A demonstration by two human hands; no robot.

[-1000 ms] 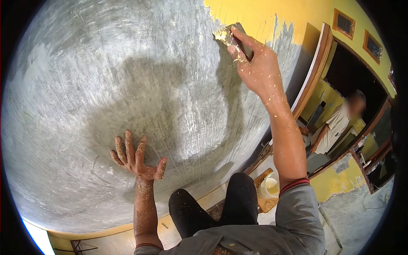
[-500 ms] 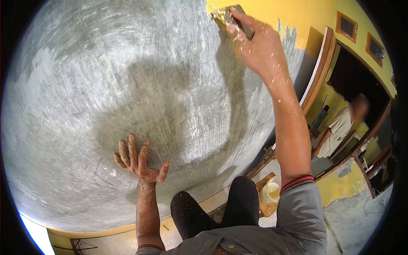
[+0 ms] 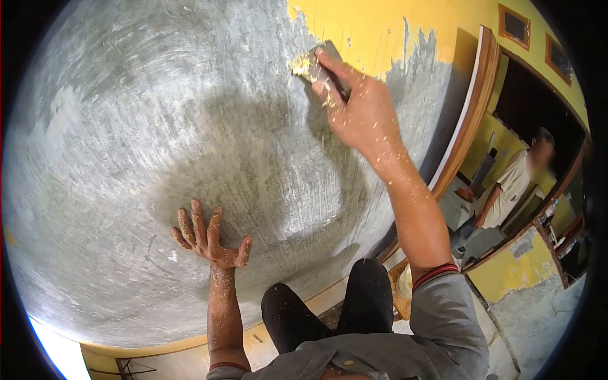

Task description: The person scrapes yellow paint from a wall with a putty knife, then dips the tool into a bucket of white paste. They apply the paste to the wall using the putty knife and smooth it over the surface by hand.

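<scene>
A grey wall (image 3: 145, 133) fills most of the view, with yellow paint (image 3: 373, 31) still covering its upper right part along a ragged edge. My right hand (image 3: 364, 117) grips a dark, flat scraper (image 3: 330, 53) just below that edge. Yellow paint flakes (image 3: 301, 66) cling to the scraper's left side. Fingers spread, my left hand (image 3: 215, 244) rests against the wall lower down and holds nothing. Specks of paint dust cover both hands and forearms.
A person in a light shirt (image 3: 510, 183) stands in the doorway at right, beside its wooden frame (image 3: 465, 120). A pale bucket (image 3: 404, 282) is partly hidden behind my right arm. A low wall with peeling yellow paint (image 3: 516, 266) stands at lower right.
My right hand and the scraper have moved down and left, off the yellow edge onto grey wall. The left hand stays put. Slightly more of the person in the doorway shows.
</scene>
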